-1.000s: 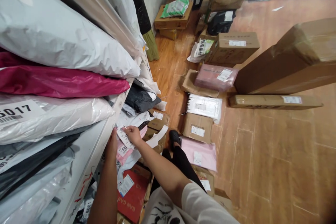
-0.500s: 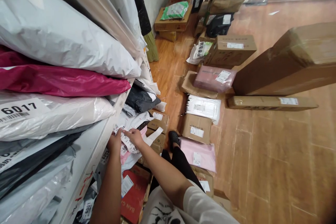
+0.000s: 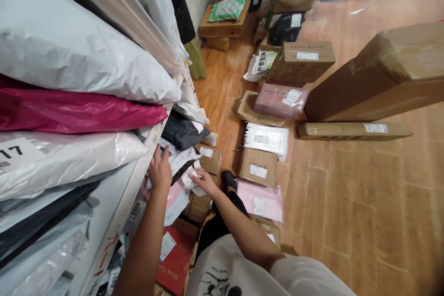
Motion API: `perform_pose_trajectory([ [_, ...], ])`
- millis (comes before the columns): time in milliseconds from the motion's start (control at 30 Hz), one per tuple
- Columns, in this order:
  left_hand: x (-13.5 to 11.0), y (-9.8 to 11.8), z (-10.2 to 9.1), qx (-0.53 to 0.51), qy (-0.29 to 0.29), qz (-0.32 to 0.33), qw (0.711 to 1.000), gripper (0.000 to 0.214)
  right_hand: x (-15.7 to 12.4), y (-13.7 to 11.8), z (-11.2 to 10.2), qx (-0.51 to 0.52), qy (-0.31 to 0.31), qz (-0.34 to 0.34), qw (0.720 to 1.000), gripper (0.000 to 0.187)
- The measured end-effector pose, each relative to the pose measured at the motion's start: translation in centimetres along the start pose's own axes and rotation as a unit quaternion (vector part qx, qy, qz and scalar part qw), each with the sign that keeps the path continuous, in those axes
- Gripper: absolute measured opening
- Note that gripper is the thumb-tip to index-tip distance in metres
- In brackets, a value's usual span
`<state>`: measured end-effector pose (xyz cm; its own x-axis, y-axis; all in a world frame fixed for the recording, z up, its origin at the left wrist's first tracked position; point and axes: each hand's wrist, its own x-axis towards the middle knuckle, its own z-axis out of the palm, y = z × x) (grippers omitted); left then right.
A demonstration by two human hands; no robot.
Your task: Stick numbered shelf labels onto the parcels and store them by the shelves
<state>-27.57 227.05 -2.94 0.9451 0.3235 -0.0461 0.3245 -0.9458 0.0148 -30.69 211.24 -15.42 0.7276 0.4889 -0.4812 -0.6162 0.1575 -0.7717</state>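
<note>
My right hand [image 3: 205, 181] pinches a strip of white number labels [image 3: 189, 177] over the parcels beside the shelf. My left hand [image 3: 160, 166] has its fingers spread and reaches in by the shelf edge [image 3: 144, 163], over the bagged parcels; whether it touches one I cannot tell. Just beyond it lies a dark grey plastic parcel [image 3: 183, 132]. Below my hands are a pink and pale parcel [image 3: 176, 199] and a grey parcel with a 6009 label [image 3: 135, 210].
White bags [image 3: 86, 51], a magenta bag [image 3: 83, 110] and other parcels fill the upper shelf at left. A red box [image 3: 176, 259] sits low near my legs. Cartons [image 3: 258, 166] line the wooden floor [image 3: 347, 194], with a large carton [image 3: 374, 74] at right.
My hands have parted. The left let go of the label strip and moved up to the parcels, fingers spreading. The right moved to the right with the strip.
</note>
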Motion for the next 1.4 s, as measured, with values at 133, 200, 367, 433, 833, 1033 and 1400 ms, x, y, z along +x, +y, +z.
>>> perform_pose_trajectory([
  [133, 5.7, 1.5, 1.1, -0.006, -0.034, 0.041, 0.999, 0.026, 5.3, -4.8, -0.3, -0.228, -0.051, -0.245, 0.941, 0.048],
  [200, 7.6, 1.6, 1.5, -0.017, -0.040, 0.046, 0.998, 0.026, 7.5, -6.9, -0.7, -0.311, -0.048, -0.284, 0.906, 0.046],
  [367, 7.2, -0.2, 1.8, -0.047, -0.108, 0.117, 0.986, 0.026, 9.4, -8.7, -3.1, -0.276, -0.100, -0.250, 0.923, 0.047],
  [433, 6.0, -1.3, 1.8, -0.061, -0.161, 0.151, 0.974, 0.023, 9.2, -8.0, -3.5, -0.200, -0.171, -0.189, 0.946, 0.048],
  [833, 4.9, -2.9, 3.1, -0.059, -0.146, 0.070, 0.985, 0.023, 11.1, -2.8, 3.6, -0.020, -0.073, 0.005, 0.997, 0.046],
  [1033, 5.2, -2.2, 3.6, -0.045, -0.136, 0.015, 0.990, 0.017, 10.3, -1.6, 4.0, 0.013, -0.024, 0.043, 0.999, 0.049],
  [1400, 6.5, -0.7, 0.9, -0.084, -0.199, -0.003, 0.976, 0.012, 10.1, -1.8, 3.7, 0.050, -0.042, 0.069, 0.995, 0.047],
])
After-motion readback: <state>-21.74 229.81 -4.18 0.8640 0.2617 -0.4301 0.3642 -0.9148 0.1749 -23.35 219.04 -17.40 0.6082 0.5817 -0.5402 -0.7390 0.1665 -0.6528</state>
